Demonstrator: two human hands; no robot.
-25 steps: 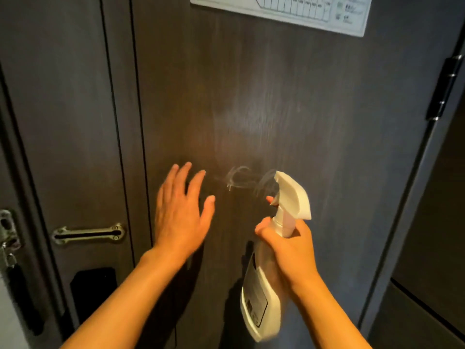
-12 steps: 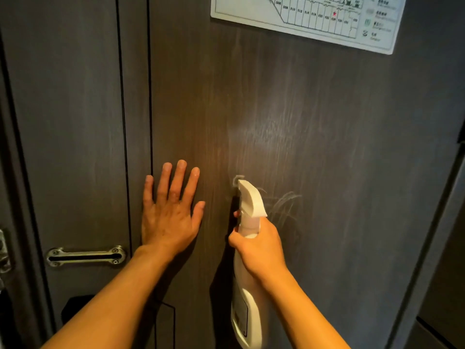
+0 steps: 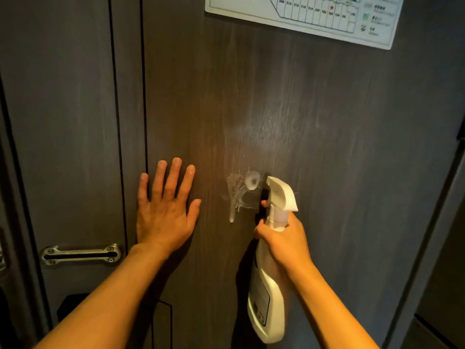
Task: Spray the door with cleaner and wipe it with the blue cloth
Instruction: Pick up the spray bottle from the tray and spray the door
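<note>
The dark wood-grain door [image 3: 302, 109] fills the view. My right hand [image 3: 284, 238] grips the neck of a white spray bottle [image 3: 269, 298], its nozzle aimed left, close to the door. A patch of white foam [image 3: 242, 190] clings to the door just left of the nozzle, with one drip running down. My left hand [image 3: 164, 210] lies flat against the door with fingers spread, left of the foam. No blue cloth is in view.
A white floor-plan sign [image 3: 302, 16] is fixed high on the door. A metal slotted plate [image 3: 80, 254] sits on the left panel, beyond a vertical black seam [image 3: 143, 96]. The door's hinge edge and frame [image 3: 427, 222] run down the right side.
The spray bottle's nozzle turned back toward the left, and fresh foam with a drip now shows on the door. My left hand stays pressed flat on the door.
</note>
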